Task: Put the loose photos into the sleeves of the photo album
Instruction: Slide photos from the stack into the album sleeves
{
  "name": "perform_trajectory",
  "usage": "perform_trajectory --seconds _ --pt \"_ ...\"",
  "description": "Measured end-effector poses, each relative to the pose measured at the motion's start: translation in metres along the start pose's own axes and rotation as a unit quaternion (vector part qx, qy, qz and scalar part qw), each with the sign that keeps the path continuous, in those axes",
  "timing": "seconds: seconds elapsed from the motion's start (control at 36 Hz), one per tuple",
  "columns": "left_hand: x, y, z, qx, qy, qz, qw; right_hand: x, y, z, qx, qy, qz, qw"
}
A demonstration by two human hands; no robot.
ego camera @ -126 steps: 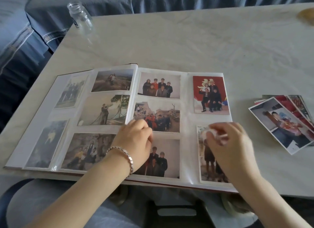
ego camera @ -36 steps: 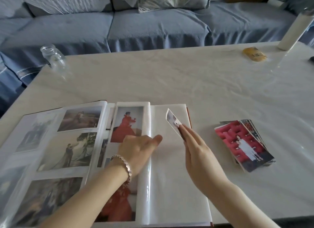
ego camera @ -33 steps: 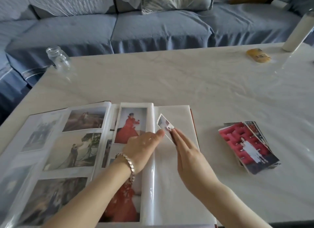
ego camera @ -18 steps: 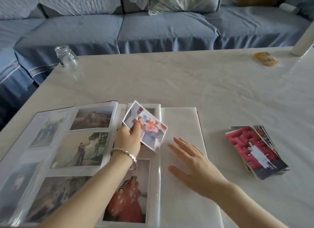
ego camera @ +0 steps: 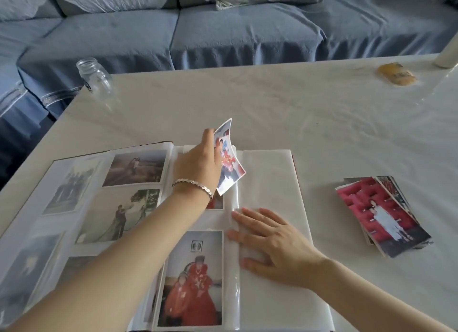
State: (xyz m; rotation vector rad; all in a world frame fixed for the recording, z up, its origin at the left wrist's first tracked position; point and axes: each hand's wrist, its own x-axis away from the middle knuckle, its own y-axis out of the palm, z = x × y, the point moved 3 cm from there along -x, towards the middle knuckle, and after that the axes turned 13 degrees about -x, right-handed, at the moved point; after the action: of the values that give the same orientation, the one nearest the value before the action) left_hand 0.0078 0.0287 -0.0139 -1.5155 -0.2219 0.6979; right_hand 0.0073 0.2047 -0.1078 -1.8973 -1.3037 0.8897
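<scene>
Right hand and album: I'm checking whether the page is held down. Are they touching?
Touching. The head view shows the right hand lying flat, fingers spread, on the photo album, at its blank right-hand page.

Head camera looks steeply down, close over table point(ego camera: 297, 104).

One open photo album point(ego camera: 270, 190), one held photo point(ego camera: 229, 158), one loose photo stack point(ego camera: 381, 212), one glass jar point(ego camera: 95, 76), two hands.

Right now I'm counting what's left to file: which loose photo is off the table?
The curled photo pinched in the left hand above the album; the others lie stacked on the table.
</scene>
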Motion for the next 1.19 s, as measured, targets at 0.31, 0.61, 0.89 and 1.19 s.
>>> perform_trajectory --seconds 0.31,0.61,0.89,1.19 --pt "-0.001 0.005 0.002 -0.051 0.059 -0.038 0.996 0.001 0.002 0.000 0.001 -0.007 0.017 1.000" --pt "-0.009 0.041 0.005 0.085 -0.021 -0.254 0.963 0.000 0.001 -0.001 -0.004 -0.004 0.003 1.000" --pt "-0.006 0.048 -0.003 0.205 -0.056 -0.234 0.949 0.000 -0.001 -0.003 -0.028 -0.003 0.006 1.000" --pt "-0.001 0.049 -0.003 0.122 -0.001 -0.282 0.952 0.039 -0.036 0.036 -0.076 0.313 0.245 0.914"
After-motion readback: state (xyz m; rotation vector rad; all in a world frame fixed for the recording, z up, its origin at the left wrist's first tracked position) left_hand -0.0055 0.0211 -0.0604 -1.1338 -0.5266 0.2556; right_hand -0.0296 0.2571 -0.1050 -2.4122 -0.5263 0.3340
